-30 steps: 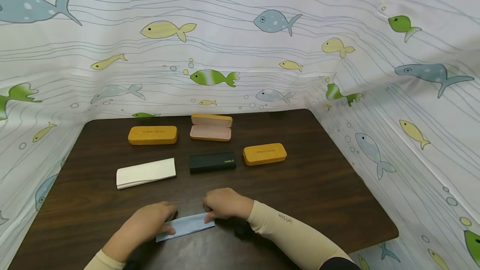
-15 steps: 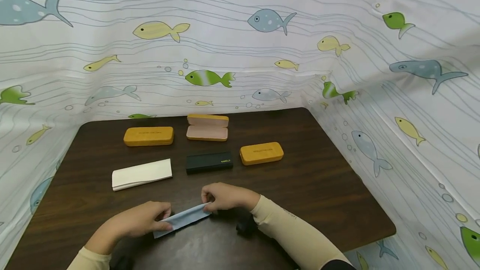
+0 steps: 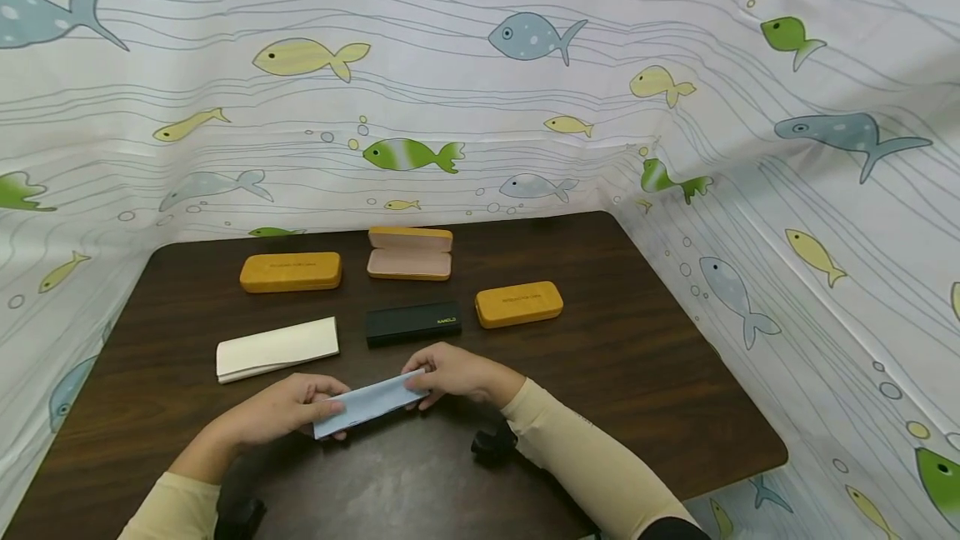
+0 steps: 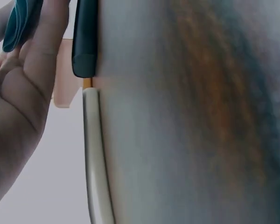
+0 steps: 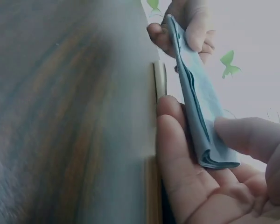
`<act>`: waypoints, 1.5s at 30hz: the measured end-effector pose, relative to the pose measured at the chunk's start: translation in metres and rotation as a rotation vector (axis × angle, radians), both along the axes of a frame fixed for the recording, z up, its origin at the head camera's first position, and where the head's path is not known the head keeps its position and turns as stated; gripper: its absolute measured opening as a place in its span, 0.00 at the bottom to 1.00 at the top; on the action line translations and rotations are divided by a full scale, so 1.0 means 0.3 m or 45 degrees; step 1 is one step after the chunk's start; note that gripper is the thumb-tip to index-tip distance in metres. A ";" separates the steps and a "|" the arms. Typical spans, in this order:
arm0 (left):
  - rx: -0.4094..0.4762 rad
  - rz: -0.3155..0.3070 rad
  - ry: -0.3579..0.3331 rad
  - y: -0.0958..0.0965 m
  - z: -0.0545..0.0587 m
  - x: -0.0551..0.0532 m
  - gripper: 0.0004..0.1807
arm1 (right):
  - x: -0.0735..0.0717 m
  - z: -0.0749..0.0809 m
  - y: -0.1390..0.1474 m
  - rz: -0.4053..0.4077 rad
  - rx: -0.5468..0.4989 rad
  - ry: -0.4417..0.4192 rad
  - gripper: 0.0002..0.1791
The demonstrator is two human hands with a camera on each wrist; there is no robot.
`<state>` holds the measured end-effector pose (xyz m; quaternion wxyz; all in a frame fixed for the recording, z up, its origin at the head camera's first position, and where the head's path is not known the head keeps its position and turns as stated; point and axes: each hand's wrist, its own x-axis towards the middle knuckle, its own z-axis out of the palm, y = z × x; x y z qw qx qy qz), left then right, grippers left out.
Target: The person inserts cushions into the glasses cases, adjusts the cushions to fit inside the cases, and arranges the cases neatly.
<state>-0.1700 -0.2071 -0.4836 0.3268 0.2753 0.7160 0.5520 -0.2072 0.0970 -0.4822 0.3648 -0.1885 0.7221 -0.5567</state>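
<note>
A light blue folded cloth point(image 3: 372, 401) is stretched lengthwise between both hands, above the near middle of the table. My left hand point(image 3: 281, 408) pinches its left end, thumb on top and fingers beneath. At the other end my right hand point(image 3: 457, 375) grips it the same way. Several folded layers of the cloth point(image 5: 198, 102) show along its edge in the right wrist view, where the hand point(image 5: 219, 182) has its thumb on the upper face. The left wrist view catches only a corner of the cloth point(image 4: 17, 23) beside the palm.
Beyond the hands lie a folded cream cloth point(image 3: 277, 348) and a dark green glasses case point(image 3: 413, 324). Closed yellow cases rest at the left point(image 3: 291, 272) and right point(image 3: 519, 305), with an open yellow case point(image 3: 410, 254) at the back. A fish-print curtain point(image 3: 450, 107) surrounds the table.
Both hands have raised the folded blue cloth from the tabletop and moved it slightly away from the body. The fingers now sit under its ends. The cases have stayed put.
</note>
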 end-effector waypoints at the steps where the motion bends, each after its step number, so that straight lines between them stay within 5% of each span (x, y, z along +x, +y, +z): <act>1: -0.006 0.021 0.001 0.002 0.001 -0.006 0.22 | -0.007 0.000 0.005 -0.014 -0.020 -0.016 0.10; 9: -0.004 0.268 -0.104 0.033 0.005 -0.048 0.27 | -0.055 -0.007 0.049 -0.128 -0.162 -0.129 0.14; 17: 0.204 0.300 -0.312 0.056 0.000 -0.091 0.26 | -0.084 0.002 0.091 -0.219 -0.197 -0.176 0.16; 24: 0.382 0.423 -0.458 0.085 0.005 -0.123 0.22 | -0.118 0.000 0.128 -0.304 -0.224 -0.210 0.18; 35: 0.557 0.471 -0.629 0.111 0.011 -0.147 0.18 | -0.145 -0.015 0.165 -0.376 -0.250 -0.242 0.18; 45: 0.558 0.439 -0.602 0.132 0.023 -0.173 0.19 | -0.164 -0.006 0.182 -0.420 -0.263 -0.240 0.18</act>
